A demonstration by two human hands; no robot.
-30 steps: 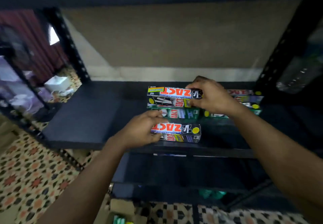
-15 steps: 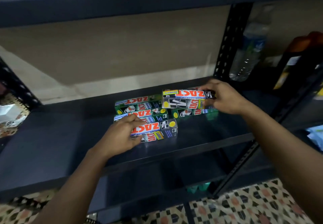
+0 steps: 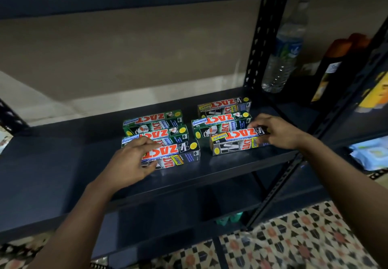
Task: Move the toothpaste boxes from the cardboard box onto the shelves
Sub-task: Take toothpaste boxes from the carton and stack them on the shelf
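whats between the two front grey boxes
Head view: only a bare strip of shelf lies between the left grey box and the right grey box.

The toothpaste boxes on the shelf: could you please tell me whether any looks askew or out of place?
Slightly: the front right box, held by the right hand, sits shifted right of the green box behind it. None looks damaged.

Dim indoor light throughout. The dark shelf [image 3: 52,163] carries a dull sheen in front of the toothpaste boxes [image 3: 159,121], whose print reads sharp. The wall [image 3: 126,48] above the shelf is softly lit, and deep shadow lies below it. To its right, the water bottle [image 3: 283,48] is blurred and the post [image 3: 262,37] bows.
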